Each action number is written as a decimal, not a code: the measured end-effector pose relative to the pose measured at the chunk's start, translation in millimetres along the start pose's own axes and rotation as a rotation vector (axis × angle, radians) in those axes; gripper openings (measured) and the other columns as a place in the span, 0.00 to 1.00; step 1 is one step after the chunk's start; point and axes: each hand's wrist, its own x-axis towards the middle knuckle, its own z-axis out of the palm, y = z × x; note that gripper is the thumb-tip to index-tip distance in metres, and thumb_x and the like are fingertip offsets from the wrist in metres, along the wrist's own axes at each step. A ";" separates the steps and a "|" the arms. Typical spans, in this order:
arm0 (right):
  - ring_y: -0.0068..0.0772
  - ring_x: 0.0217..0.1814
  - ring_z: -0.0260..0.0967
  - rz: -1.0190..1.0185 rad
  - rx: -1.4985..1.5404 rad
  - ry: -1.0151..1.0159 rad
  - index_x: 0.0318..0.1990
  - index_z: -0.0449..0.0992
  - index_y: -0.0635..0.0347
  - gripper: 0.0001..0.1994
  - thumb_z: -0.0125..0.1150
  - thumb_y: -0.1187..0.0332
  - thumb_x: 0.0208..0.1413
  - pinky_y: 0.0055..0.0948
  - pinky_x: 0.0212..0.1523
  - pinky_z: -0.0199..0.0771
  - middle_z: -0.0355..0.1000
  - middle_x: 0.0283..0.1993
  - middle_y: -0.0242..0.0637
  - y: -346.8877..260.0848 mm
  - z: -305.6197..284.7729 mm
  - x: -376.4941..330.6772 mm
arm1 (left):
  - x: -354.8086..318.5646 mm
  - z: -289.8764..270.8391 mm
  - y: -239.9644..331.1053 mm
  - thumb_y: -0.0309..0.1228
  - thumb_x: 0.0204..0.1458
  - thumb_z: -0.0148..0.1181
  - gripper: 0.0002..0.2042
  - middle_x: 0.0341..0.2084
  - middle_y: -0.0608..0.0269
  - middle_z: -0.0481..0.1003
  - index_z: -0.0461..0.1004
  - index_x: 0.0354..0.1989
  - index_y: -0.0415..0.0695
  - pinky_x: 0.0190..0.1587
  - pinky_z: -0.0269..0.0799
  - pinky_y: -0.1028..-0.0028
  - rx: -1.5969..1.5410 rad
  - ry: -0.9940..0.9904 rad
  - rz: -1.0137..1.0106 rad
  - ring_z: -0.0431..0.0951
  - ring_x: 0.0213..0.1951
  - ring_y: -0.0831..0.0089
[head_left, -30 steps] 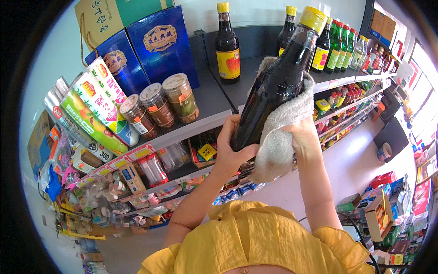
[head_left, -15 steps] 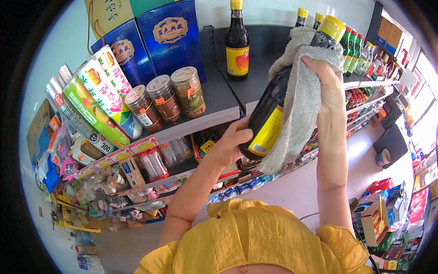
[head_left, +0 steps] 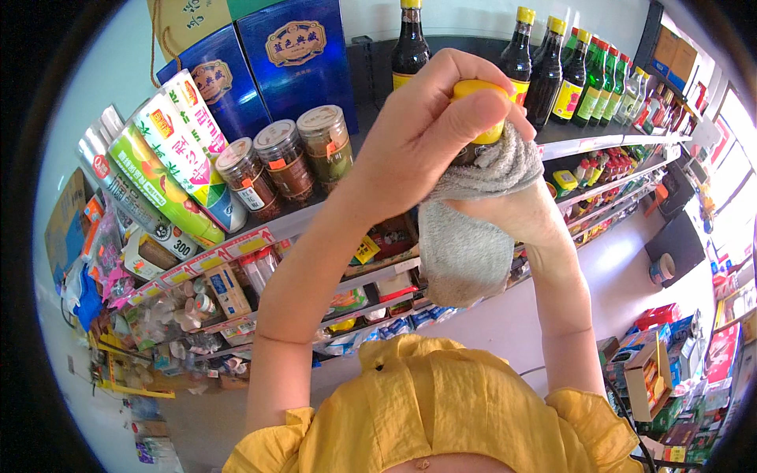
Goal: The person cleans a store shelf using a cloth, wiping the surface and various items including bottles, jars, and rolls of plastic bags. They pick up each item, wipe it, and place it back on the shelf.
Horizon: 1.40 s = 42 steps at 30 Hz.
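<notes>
In the head view, the dark, yellow-capped bottle [head_left: 467,154], probably glass, is held in front of the black store shelf [head_left: 369,77]; my left hand [head_left: 426,138] curls thumb and fingers about the cap, my right hand [head_left: 514,213] around the limp grey terry cloth [head_left: 465,256] at the neck. Treat as rigid, breakable, moderately heavy and slick where bare: grip through cloth, and support the base, which I cannot see.

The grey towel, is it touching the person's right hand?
Touching: the head view shows the grey towel bunched right against the right hand, with no gap.
</notes>
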 end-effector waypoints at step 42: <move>0.36 0.43 0.70 0.782 1.325 0.493 0.52 0.62 0.58 0.23 0.53 0.76 0.44 0.33 0.42 0.73 0.69 0.45 0.41 63.6 17.3 -126.3 | 120.9 -3.8 -92.4 0.32 0.49 0.56 0.09 0.14 0.66 0.69 0.65 0.30 0.40 0.23 0.67 0.81 0.504 0.371 0.260 0.71 0.17 0.80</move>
